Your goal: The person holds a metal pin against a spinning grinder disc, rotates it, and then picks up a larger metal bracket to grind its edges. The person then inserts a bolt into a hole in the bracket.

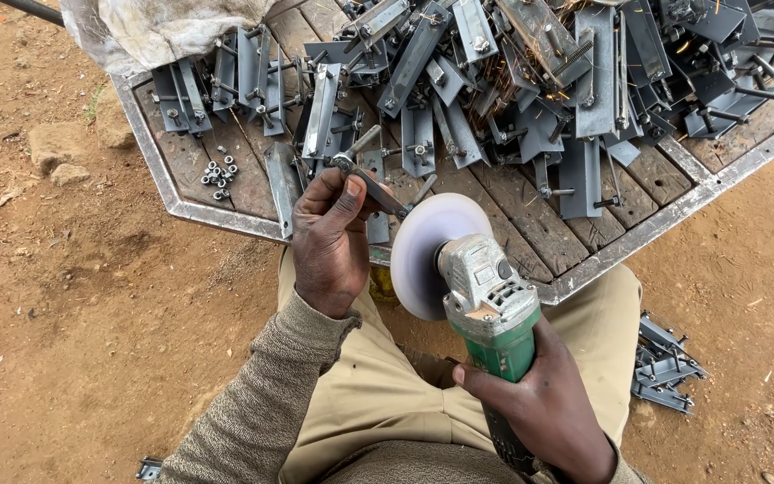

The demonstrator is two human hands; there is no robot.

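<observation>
Head view: the left hand (331, 242) is clamping a small grey bolted steel bracket (374, 186) against the spinning white disc of the green angle grinder (481, 300), which the right hand (544, 403) is gripping; fingers so near the disc could get nicked.

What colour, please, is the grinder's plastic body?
Green plastic body, held in the right hand; head view.

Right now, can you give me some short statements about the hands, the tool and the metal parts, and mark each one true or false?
1. The right hand holds a green angle grinder. True.
2. The left hand is empty. False: it holds a metal bracket at the disc.
3. Grey metal parts are piled on the wooden table. True.
4. The loose nuts lie on the soil. False: they lie on the table.
</observation>
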